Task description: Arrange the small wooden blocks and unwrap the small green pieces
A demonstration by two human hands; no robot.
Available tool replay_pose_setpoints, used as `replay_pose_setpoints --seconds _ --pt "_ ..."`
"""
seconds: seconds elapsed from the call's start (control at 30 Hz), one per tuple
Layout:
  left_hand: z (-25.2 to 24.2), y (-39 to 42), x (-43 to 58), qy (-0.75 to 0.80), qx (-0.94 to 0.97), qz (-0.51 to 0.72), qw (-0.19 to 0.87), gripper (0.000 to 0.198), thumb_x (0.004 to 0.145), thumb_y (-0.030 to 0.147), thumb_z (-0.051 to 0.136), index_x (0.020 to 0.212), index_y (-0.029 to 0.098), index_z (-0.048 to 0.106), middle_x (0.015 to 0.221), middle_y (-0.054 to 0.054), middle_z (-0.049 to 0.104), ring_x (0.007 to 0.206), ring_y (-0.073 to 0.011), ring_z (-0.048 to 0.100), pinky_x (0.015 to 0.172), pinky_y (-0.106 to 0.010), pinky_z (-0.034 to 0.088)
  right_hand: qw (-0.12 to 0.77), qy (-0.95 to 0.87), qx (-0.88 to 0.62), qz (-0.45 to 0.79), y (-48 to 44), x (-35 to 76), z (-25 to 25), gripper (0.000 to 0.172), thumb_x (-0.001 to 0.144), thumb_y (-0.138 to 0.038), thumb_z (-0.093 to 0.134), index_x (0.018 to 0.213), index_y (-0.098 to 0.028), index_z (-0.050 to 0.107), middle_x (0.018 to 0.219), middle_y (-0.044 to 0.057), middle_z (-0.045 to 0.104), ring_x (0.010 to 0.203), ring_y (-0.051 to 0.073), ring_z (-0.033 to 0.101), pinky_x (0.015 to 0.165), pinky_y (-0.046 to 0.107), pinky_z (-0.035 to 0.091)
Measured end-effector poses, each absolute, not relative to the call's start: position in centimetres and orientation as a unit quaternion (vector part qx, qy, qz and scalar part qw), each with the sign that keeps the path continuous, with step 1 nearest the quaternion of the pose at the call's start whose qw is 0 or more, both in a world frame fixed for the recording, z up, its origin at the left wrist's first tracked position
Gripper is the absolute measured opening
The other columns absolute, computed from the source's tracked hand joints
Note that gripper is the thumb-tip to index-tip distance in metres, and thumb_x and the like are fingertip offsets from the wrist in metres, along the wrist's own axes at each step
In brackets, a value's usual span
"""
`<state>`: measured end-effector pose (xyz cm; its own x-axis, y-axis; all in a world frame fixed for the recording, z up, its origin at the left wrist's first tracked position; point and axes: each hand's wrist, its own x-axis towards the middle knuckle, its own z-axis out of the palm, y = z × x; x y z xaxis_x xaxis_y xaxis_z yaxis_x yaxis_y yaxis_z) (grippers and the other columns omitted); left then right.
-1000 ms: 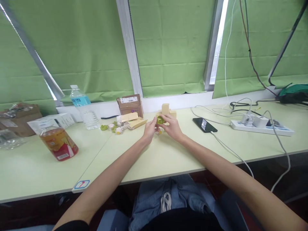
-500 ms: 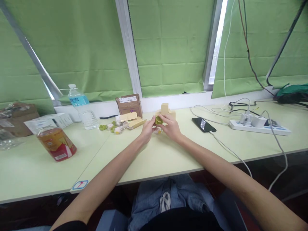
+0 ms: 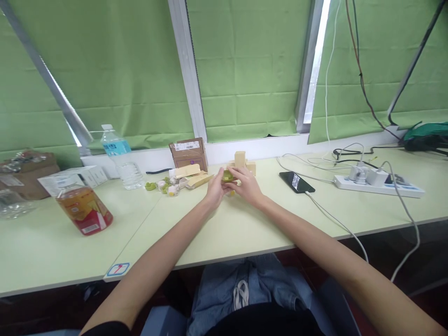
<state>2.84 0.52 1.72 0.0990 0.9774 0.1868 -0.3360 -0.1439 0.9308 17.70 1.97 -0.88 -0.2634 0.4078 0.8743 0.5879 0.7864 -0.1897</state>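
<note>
Between my left hand (image 3: 215, 190) and my right hand (image 3: 247, 186) is a small olive-green piece (image 3: 227, 176), gripped by the fingers of both. Its exact kind is too small to make out. Just under the hands a bit of something yellow and white shows, mostly hidden by the fingers. Right behind them stand small pale-yellow boxes (image 3: 240, 159), partly covered by my right hand. To the left lie several small green and white pieces (image 3: 163, 185), some in clear wrap, beside opened pale-yellow cartons (image 3: 198, 180).
A brown cardboard box (image 3: 189, 156) leans by the wall. At left stand a water bottle (image 3: 129, 170) and a bottle of amber drink (image 3: 84, 210). On the right lie a phone (image 3: 297, 181) with its cable and a white power strip (image 3: 378, 186) with plugs.
The green piece has tilted in my fingers and shows flatter now. Both hands stay in nearly the same place; the view has shifted slightly.
</note>
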Motion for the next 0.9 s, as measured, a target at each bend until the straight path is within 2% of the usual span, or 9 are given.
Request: replay_pose_setpoints --seconds 0.1,0.2,0.3,0.37,0.57,0.67,0.73,0.83,0.9 --pt "2.5 1.8 0.9 0.428 0.42 0.6 0.529 0.04 0.1 0.055 0.062 0.104 0.015 0.065 0.081 -0.009 0.077 0.06 -0.014 0.064 0.062 -0.027 0.053 0.519 -0.793 -0.304 -0.097 1.5 17.6 -0.5 0.049 0.103 -0.038 0.065 0.15 -0.024 0.061 0.134 0.014 0.067 0.124 0.03 0.063 0.105 0.046 0.054" --pt "3.1 2.9 -2.4 0.54 0.43 0.584 0.427 0.029 0.103 0.043 0.054 0.094 0.018 0.063 0.069 -0.005 0.07 0.047 -0.0114 0.048 0.048 -0.023 0.036 0.514 -0.775 -0.352 -0.103 1.5 18.3 -0.1 0.035 0.106 -0.037 0.057 0.135 -0.022 0.071 0.135 0.015 0.066 0.118 0.029 0.065 0.103 0.044 0.053" --pt "3.1 3.4 -5.6 0.666 0.519 0.455 0.283 0.032 0.098 0.043 0.06 0.076 0.019 0.064 0.05 -0.001 0.054 0.046 -0.0153 0.046 0.049 -0.027 0.031 0.496 -0.738 -0.446 -0.103 2.2 19.9 0.1 0.029 0.105 -0.033 0.055 0.115 -0.021 0.079 0.137 0.016 0.064 0.113 0.03 0.064 0.102 0.047 0.052" --pt "2.8 3.5 -6.9 0.714 0.559 0.352 0.232 0.042 0.099 0.049 0.056 0.071 0.019 0.065 0.049 -0.005 0.054 0.049 -0.0202 0.053 0.053 -0.031 0.037 0.482 -0.708 -0.507 -0.097 2.7 21.2 0.1 0.029 0.104 -0.032 0.054 0.11 -0.02 0.08 0.137 0.017 0.064 0.118 0.032 0.062 0.102 0.05 0.05" --pt "2.1 3.5 -6.4 0.696 0.69 0.193 0.052 0.057 0.103 0.056 0.043 0.087 0.016 0.079 0.101 -0.02 0.08 0.1 -0.0364 0.073 0.086 -0.04 0.049 0.424 -0.642 -0.637 -0.046 3.1 24.0 0.3 0.032 0.102 -0.033 0.054 0.112 -0.019 0.08 0.131 0.017 0.066 0.126 0.035 0.059 0.103 0.047 0.048" --pt "1.5 2.6 -4.6 0.664 0.719 0.208 0.003 0.072 0.104 0.066 0.03 0.122 0.015 0.077 0.128 -0.021 0.075 0.123 -0.0381 0.067 0.102 -0.043 0.047 0.394 -0.644 -0.655 0.019 3.1 24.5 0.6 0.04 0.104 -0.046 0.054 0.11 -0.018 0.081 0.125 0.017 0.07 0.116 0.032 0.067 0.098 0.04 0.05" --pt "1.0 1.8 -2.9 0.637 0.739 0.217 -0.022 0.084 0.1 0.078 0.03 0.149 0.016 0.062 0.148 -0.022 0.065 0.139 -0.0403 0.056 0.112 -0.048 0.041 0.379 -0.678 -0.626 0.067 3.3 24.6 0.7 0.049 0.103 -0.057 0.054 0.106 -0.017 0.082 0.118 0.017 0.075 0.108 0.03 0.071 0.093 0.035 0.051" --pt "0.1 0.8 -0.2 0.595 0.777 0.198 -0.049 0.091 0.095 0.084 0.041 0.159 0.021 0.05 0.162 -0.021 0.05 0.152 -0.0415 0.04 0.119 -0.054 0.034 0.353 -0.74 -0.561 0.114 3.7 24.5 0.5 0.056 0.103 -0.065 0.053 0.106 -0.016 0.081 0.111 0.014 0.079 0.104 0.028 0.073 0.092 0.031 0.052" --pt "-0.4 0.6 1.2 0.572 0.8 0.17 -0.057 0.082 0.096 0.077 0.049 0.159 0.024 0.049 0.155 -0.02 0.056 0.148 -0.0401 0.044 0.116 -0.055 0.037 0.339 -0.759 -0.543 0.123 3.8 24.3 0.2 0.057 0.101 -0.067 0.057 0.115 -0.016 0.078 0.117 0.014 0.079 0.106 0.028 0.073 0.093 0.031 0.052"
